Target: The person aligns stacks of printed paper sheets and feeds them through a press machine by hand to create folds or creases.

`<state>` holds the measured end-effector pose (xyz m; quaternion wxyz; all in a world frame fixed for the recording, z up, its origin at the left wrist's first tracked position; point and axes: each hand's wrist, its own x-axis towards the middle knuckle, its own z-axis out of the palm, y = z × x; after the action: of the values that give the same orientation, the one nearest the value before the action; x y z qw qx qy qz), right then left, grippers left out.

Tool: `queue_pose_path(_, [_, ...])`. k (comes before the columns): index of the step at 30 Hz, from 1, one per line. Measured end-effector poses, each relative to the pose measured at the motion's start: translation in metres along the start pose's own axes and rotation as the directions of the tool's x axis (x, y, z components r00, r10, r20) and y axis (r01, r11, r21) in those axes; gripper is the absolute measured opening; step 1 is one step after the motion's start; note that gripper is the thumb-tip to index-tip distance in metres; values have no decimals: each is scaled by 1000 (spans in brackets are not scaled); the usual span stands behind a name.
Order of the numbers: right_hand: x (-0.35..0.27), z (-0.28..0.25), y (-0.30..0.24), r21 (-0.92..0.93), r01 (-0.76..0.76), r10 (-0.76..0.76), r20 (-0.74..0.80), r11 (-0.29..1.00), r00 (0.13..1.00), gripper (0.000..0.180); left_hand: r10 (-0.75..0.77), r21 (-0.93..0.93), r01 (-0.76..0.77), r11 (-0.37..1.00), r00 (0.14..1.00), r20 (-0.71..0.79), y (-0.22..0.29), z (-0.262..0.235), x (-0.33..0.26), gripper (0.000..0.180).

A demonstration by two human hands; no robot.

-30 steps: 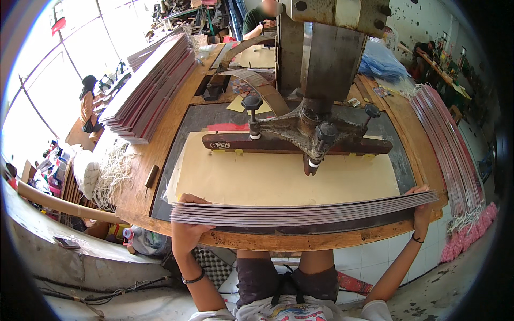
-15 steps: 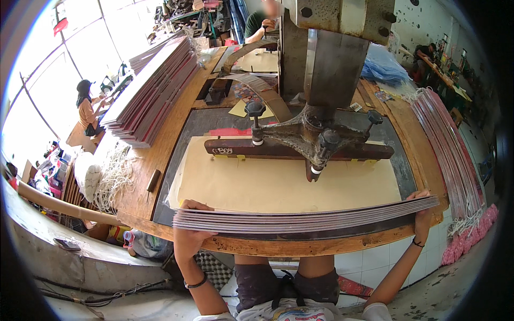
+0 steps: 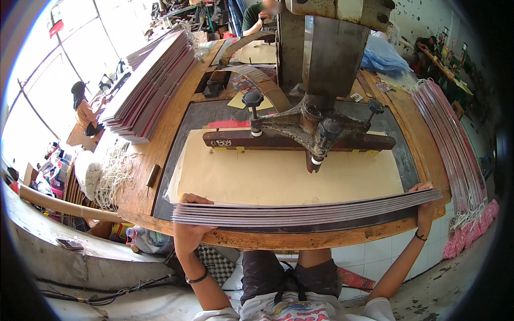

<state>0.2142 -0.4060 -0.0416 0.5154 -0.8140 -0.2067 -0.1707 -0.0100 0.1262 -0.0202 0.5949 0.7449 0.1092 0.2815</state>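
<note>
A long stack of what look like flat folded paper bags (image 3: 300, 215) lies edge toward me along the front of the worktable. My left hand (image 3: 191, 227) is closed round its left end, thumb side on top and fingers partly hidden beneath. At the opposite end my right hand (image 3: 426, 200) grips the stack, its fingertips showing over the top edge. Just beyond is a sheet of cream board (image 3: 284, 179) on a dark plate (image 3: 187, 115). Above that sheet stands a heavy metal press head (image 3: 316, 128) with black knobs and a long dark bar (image 3: 235, 140).
Tall piles of similar folded pieces stand at the left (image 3: 152, 80) and right (image 3: 450, 144), the right one with white cords. A wooden-handled awl (image 3: 153, 175) and a heap of white cord (image 3: 118, 166) lie left. Another person (image 3: 259, 18) works behind the press; others sit farther off.
The view has tilted slightly, so the table and press sit a little higher in it. Both hands keep their hold on the stack, whose right end has risen slightly.
</note>
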Motion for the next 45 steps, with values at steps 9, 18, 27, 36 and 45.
queue_pose_path(9, [0, 2, 1, 6, 9, -9, -19, 1000, 1000, 63, 14, -48, -14, 999, 1000, 4, 3, 3, 1, 46])
queue_pose_path(18, [-2, 5, -4, 4, -26, 26, -58, 1000, 998, 64, 25, -37, -25, 999, 1000, 15, -3, -2, 1, 47])
queue_pose_path(27, [-1, 2, 2, 30, -24, 26, -34, 999, 999, 68, 26, -27, -26, 999, 1000, 4, -1, 0, 2, 48])
queue_pose_path(36, [-1, 2, 0, 66, -6, 7, -13, 998, 1000, 70, 52, -17, -52, 999, 999, 8, -2, -1, 2, 48])
queue_pose_path(45, [-1, 4, -4, -10, 6, -6, -23, 1000, 1000, 74, 13, -58, -13, 998, 1000, 10, 5, 2, 2, 46])
